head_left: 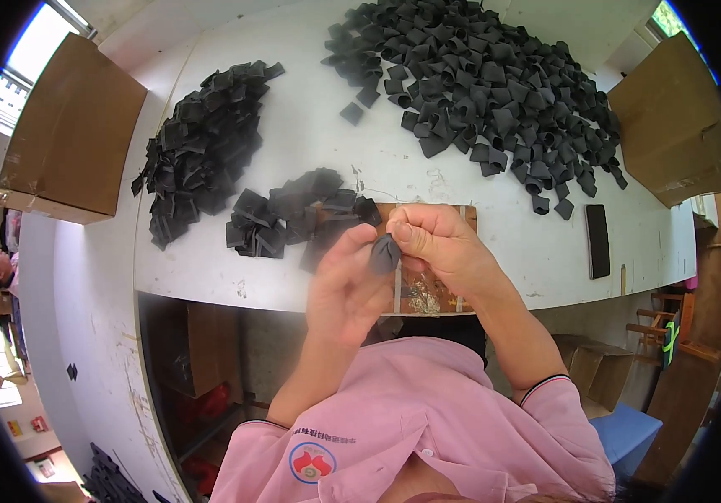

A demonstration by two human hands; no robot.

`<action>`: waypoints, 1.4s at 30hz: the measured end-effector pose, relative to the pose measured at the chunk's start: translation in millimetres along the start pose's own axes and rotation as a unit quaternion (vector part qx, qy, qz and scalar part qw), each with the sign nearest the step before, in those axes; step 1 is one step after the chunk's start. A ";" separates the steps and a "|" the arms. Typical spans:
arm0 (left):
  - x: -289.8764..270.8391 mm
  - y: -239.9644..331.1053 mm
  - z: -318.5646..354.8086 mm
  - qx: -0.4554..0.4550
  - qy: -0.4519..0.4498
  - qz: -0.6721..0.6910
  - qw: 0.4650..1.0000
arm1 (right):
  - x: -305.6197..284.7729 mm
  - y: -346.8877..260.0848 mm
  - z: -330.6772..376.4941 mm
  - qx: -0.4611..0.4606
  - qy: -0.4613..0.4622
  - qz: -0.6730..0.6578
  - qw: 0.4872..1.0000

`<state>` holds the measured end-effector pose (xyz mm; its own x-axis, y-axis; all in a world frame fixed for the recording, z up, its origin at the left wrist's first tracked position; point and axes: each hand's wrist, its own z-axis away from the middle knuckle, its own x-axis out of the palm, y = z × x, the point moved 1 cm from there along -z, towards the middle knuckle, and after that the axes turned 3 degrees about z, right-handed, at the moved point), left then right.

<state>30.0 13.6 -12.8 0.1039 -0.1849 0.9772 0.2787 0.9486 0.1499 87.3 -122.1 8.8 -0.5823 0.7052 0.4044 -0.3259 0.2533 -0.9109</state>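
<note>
Black piece (pixel 385 255) is held between left hand (pixel 344 285) and right hand (pixel 444 249).

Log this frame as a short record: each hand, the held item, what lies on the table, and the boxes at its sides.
Left hand: thumb and fingers at the piece's left side
Right hand: thumb and finger pinching the piece's upper right
Held item: small dark gray piece, folded or curled
Beneath the hands: brown board at the near edge of the white table
Piles: large heap far right; flatter pile left; small cluster nearer the hands
Right of hands: black phone
Sides: left cardboard box; right cardboard box
</note>
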 end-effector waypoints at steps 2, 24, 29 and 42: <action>14.1 2.7 -6.8 -0.020 -0.016 0.080 0.996 | -0.2 -8.9 -5.4 -0.009 0.014 0.036 0.999; 27.9 10.1 -6.5 0.341 0.000 -0.601 0.723 | -0.6 -15.1 7.0 -0.098 0.147 0.264 0.948; 34.5 5.7 -9.0 0.379 0.033 -0.575 0.724 | 7.3 -17.4 17.7 -0.272 0.169 0.405 0.857; 29.5 5.1 -3.8 0.337 0.014 -0.351 0.874 | 35.8 -14.7 12.5 -0.356 0.230 0.564 0.709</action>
<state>38.1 12.0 16.2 0.1594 -0.7790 0.6065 -0.3409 0.5331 0.7743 61.9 -108.8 37.6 0.1848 0.8255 -0.5334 0.7075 -0.4884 -0.5108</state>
